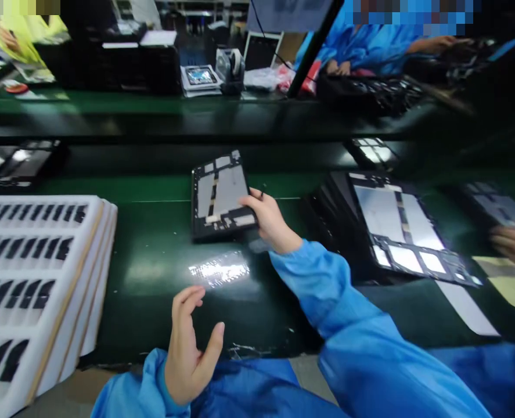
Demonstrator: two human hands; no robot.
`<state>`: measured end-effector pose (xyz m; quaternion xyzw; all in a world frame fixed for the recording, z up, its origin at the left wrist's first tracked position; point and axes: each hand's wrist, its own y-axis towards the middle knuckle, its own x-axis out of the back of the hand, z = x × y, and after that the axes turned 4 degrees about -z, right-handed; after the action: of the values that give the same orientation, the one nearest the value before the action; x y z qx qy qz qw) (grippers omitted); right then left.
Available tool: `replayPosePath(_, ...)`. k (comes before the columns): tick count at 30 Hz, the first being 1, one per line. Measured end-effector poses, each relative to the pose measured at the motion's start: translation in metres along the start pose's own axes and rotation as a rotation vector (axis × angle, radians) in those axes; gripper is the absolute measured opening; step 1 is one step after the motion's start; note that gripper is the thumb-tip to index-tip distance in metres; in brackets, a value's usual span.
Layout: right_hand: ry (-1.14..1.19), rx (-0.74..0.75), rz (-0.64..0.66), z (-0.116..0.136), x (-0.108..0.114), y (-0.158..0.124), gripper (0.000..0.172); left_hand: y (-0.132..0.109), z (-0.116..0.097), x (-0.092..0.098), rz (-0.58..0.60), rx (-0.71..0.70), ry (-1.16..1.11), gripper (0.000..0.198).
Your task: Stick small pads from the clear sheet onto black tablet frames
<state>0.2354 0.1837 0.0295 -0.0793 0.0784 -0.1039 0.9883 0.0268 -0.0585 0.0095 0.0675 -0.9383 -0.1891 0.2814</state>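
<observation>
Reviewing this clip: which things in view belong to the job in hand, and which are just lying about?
Likely in the job:
- panel, held by the right hand
- stacked panels

Seemingly lying about:
- tape dispenser
- plastic bag

Unclear: white trays; the left hand holds nothing.

I see a glossy dark-green desk [141, 307], pale light glaring off it, and a raised green shelf [96, 105] along its far side. Dark slanted post [314, 51] up top, greyish panel [283, 16] beside it. Background's blurry to me, upper right near black, greyish floor [313, 374] peeking out below.
</observation>
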Motion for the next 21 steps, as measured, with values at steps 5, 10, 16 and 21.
replayPosePath(5,-0.120,-0.024,0.079,0.007,-0.109,0.102,0.027,-0.001,0.008,0.013,-0.001,0.059,0.062,0.056)
replayPosePath(10,-0.233,0.064,0.078,0.018,-0.078,0.067,0.024,0.015,0.002,-0.011,0.177,0.048,-0.037,0.042)
replayPosePath(16,-0.527,0.338,0.066,0.069,0.113,-0.063,0.039,0.091,-0.047,-0.129,0.511,0.075,-0.249,0.040)
replayPosePath(21,-1.185,0.135,-0.554,0.110,0.282,-0.078,0.023,0.157,-0.123,-0.241,0.592,0.240,-0.238,0.053)
